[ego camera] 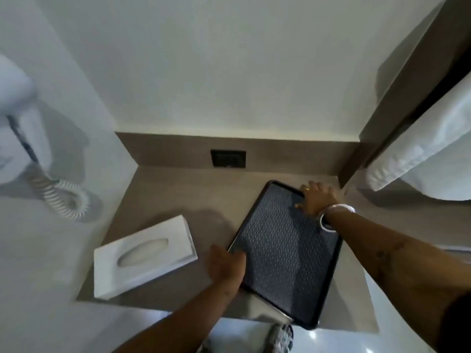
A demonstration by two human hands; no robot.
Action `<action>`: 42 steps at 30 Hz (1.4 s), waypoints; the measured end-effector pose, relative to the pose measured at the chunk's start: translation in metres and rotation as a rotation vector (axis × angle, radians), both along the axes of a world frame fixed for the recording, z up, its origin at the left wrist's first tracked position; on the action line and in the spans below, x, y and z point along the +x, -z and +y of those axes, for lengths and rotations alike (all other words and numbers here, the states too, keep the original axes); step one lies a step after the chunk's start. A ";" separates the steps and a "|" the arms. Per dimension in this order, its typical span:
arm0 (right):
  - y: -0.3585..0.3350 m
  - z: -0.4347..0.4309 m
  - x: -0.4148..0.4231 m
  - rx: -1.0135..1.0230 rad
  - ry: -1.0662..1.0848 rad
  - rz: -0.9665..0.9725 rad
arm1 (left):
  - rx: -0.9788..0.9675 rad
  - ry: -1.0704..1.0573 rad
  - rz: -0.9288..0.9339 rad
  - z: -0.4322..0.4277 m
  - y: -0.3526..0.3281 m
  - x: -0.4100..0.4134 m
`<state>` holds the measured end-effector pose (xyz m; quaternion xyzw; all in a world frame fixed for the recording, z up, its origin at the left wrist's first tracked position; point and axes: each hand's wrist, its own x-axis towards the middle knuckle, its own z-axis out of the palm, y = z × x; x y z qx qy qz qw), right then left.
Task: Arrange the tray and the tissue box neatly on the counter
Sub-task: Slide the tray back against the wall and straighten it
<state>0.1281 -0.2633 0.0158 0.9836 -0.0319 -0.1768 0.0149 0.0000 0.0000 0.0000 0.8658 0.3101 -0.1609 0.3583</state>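
Note:
A dark rectangular tray (285, 253) with a textured inside lies skewed on the brown counter (163, 194), its near corner reaching past the counter's front edge. My right hand (317, 198), a bangle on its wrist, grips the tray's far right corner. My left hand (226, 263) holds the tray's left rim, thumb on the inside. A white tissue box (144, 256) with an oval slot sits at an angle on the counter's left, apart from the tray and from both hands.
A black wall socket (228, 158) is set in the brown backsplash behind the tray. A white hair dryer with a coiled cord (63, 197) hangs on the left wall. White bedding (433, 149) lies to the right beyond a brown partition.

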 end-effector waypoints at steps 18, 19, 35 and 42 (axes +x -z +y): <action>0.048 -0.055 0.008 0.233 0.374 -0.015 | -0.416 -0.542 0.190 -0.007 0.047 0.017; 0.047 -0.057 0.004 0.269 0.407 -0.031 | -0.384 -0.473 0.162 -0.002 0.041 0.022; 0.059 -0.025 -0.129 0.669 0.991 -0.162 | -0.215 0.131 -0.034 0.051 0.059 0.146; 0.067 -0.003 -0.141 0.690 1.019 -0.201 | -0.127 0.173 -0.057 0.061 0.056 0.142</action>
